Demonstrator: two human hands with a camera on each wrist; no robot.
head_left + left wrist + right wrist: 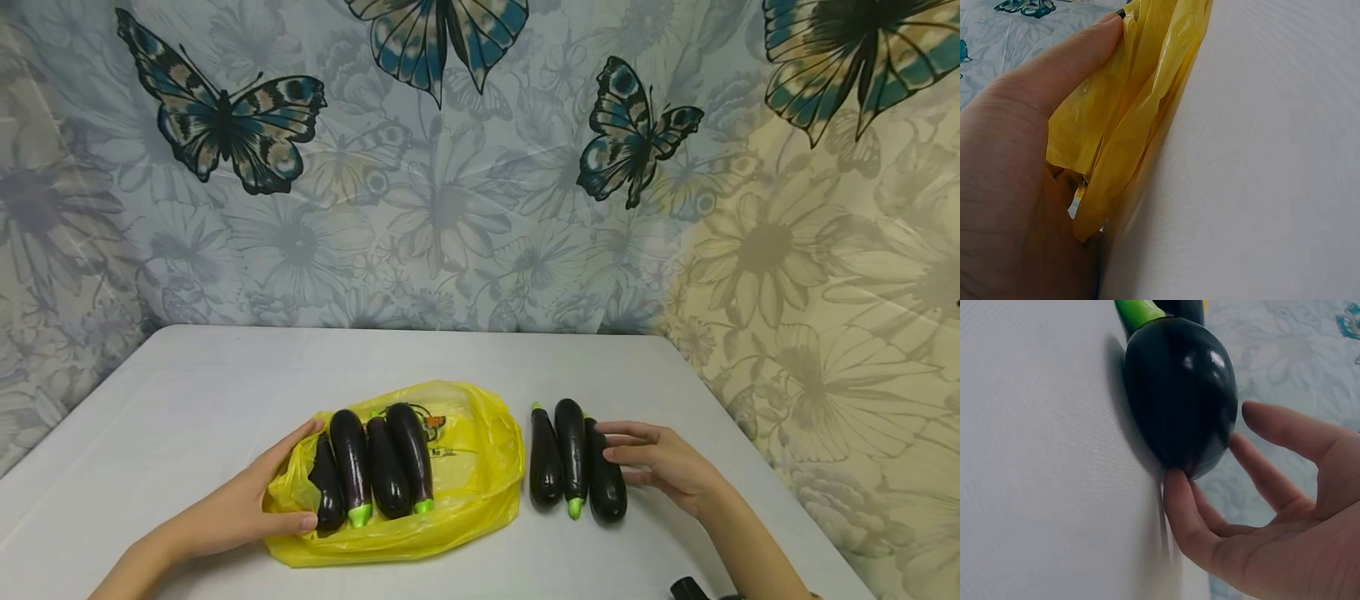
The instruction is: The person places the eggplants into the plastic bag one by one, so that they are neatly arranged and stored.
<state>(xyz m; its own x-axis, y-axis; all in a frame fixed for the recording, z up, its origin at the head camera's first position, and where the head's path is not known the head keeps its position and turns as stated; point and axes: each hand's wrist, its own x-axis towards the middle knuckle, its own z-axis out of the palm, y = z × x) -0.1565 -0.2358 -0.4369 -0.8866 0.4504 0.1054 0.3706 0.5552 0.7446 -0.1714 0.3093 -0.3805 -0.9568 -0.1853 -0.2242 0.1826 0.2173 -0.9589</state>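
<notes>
A yellow plastic bag (480, 467) lies on the table with several dark purple eggplants (390, 475) side by side at its left end. My left hand (225, 508) grips the bag's left edge, thumb at the front and fingers at the back, beside the leftmost eggplant (328, 492). Gathered yellow plastic (1141, 119) runs along the thumb in the left wrist view. Right of the bag lie three more eggplants in a row. Fingers of my right hand (667, 462) touch the outermost eggplant (1179, 394), fairly straight and spread, not wrapped around it.
A white-covered table (225, 375) stands against a wall hanging (450, 250) printed with flowers and butterflies. A small black object (686, 588) shows at the bottom edge, close to the right forearm.
</notes>
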